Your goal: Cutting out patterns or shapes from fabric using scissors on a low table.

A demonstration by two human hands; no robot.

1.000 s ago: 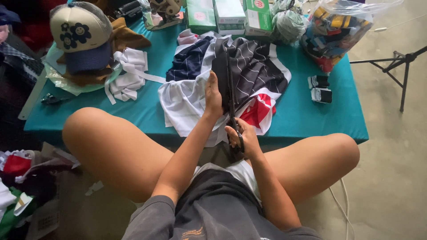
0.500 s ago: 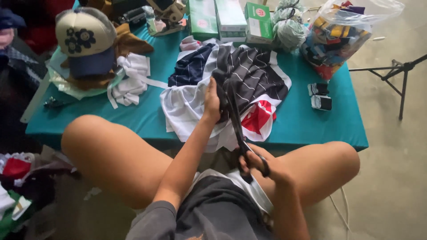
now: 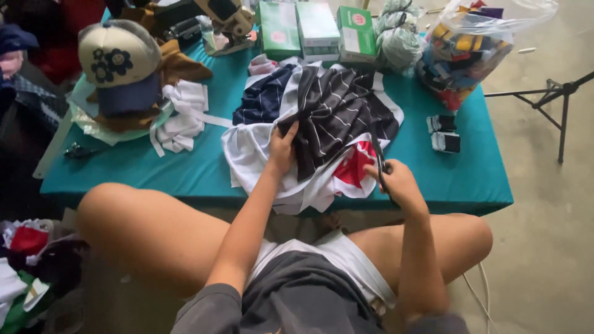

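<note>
A black garment with thin white stripes [image 3: 337, 111] lies spread over a white garment with a red patch [image 3: 247, 151] on the teal table [image 3: 154, 173]. My left hand [image 3: 281, 148] grips the striped garment's near left edge. At the table's front edge, my right hand [image 3: 396, 182] pinches a narrow dark strip of the same garment, which runs up from the hand to the cloth. A navy striped garment [image 3: 263, 99] lies just behind, to the left.
A cream and navy cap [image 3: 117, 59] sits on cloths at the left, with a crumpled white cloth [image 3: 182, 117] beside it. Green boxes [image 3: 315, 28], a clear bag of colourful items [image 3: 470, 46], two small black devices [image 3: 444, 133], a stand [image 3: 557, 99] on the floor.
The striped garment went from a narrow bunch stretched between my hands to lying spread on the table. My right hand rose from my lap to the table's edge.
</note>
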